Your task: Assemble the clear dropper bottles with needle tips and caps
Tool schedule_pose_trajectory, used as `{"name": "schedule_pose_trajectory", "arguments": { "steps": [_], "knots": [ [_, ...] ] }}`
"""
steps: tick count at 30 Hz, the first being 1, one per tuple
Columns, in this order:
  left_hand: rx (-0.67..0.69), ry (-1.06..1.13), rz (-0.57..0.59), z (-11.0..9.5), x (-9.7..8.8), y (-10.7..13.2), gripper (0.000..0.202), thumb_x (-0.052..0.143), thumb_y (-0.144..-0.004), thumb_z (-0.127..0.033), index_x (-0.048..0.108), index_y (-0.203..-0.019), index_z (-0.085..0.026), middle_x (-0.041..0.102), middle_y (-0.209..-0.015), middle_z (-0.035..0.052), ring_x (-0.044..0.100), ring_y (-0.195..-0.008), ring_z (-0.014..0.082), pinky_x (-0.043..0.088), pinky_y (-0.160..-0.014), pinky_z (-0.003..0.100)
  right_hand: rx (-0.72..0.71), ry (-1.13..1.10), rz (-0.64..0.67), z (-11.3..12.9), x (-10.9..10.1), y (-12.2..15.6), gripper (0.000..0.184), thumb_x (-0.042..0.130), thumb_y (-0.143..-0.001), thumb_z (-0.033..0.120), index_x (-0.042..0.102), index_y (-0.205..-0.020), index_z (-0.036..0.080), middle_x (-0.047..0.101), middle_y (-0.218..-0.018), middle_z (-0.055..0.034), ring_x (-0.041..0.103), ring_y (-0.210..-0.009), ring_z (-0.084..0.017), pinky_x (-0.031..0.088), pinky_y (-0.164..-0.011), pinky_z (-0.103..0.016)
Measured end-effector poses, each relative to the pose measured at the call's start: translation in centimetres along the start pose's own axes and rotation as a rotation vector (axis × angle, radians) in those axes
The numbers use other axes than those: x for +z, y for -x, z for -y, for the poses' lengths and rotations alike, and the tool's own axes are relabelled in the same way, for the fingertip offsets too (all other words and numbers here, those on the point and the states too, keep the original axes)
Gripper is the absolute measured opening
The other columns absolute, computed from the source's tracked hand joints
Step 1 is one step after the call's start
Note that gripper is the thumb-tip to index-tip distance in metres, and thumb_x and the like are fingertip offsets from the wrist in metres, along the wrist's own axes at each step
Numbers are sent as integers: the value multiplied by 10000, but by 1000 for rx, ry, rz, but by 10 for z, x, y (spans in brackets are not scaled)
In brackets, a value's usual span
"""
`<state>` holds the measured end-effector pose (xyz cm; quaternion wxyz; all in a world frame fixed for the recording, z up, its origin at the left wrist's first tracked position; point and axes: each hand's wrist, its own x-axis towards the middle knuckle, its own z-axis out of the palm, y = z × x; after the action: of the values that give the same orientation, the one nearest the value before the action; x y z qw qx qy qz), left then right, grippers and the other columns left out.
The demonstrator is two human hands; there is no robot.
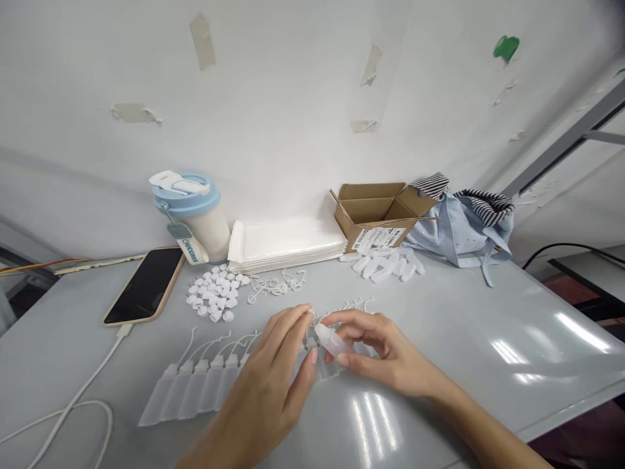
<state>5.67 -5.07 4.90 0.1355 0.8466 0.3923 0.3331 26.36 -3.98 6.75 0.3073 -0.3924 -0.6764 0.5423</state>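
On a grey worktop [488, 306] against a white wall, a person's right hand [390, 355] pinches a small bottle [333, 341] of cloudy plastic between thumb and fingertips. It holds the bottle just above the surface, narrow end turned toward the left hand [271, 384]. That hand's fingers lie pressed together, their tips meeting the bottle's end; whether they grip anything small cannot be told. Just left of the hands, a row of bottles [190, 391] lies side by side, thin stems pointing away, apparently lined up to stay sorted. Beyond, within easy reach, sit a heap of white caps [215, 293], tangled loops [276, 283] and a stack of white packets [286, 242]. Loose bottles [388, 264] spill before an open cardboard box [375, 212]. A phone [146, 286] on its cable, a lidded cup [193, 218] and a cloth bag [463, 228] sit along the back edge, seemingly out of the way.
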Motion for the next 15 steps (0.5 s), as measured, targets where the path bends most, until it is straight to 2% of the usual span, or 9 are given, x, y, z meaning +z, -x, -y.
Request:
{"name": "schedule_pose_trajectory", "arguments": {
  "steps": [5, 10, 15],
  "knots": [
    [11, 25, 22, -3, -2, 1, 474, 447, -908, -187, 350, -1372, -183, 490, -1338, 127, 460, -1248, 245, 481, -997, 361, -2, 19, -23, 0, 0, -1, 367, 598, -835, 300, 549, -1192, 230, 615, -706, 23, 545, -649, -125, 471, -684, -305],
    [39, 89, -5, -4, -2, 2, 471, 451, -904, -153, 361, -1365, -183, 496, -1323, 121, 455, -1246, 234, 472, -1000, 368, 11, 38, -18, -1, 0, 0, 461, 608, -808, 247, 511, -1259, 228, 558, -651, 42, 529, -626, -124, 441, -617, -275],
    [88, 119, -75, -6, -5, 1, 430, 459, -885, -92, 432, -1310, -156, 537, -1270, 140, 497, -1198, 226, 488, -974, 362, -10, 60, -33, 0, 1, 1, 440, 602, -813, 242, 532, -1247, 215, 523, -618, 51, 547, -622, -128, 424, -620, -273]
  ]
}}
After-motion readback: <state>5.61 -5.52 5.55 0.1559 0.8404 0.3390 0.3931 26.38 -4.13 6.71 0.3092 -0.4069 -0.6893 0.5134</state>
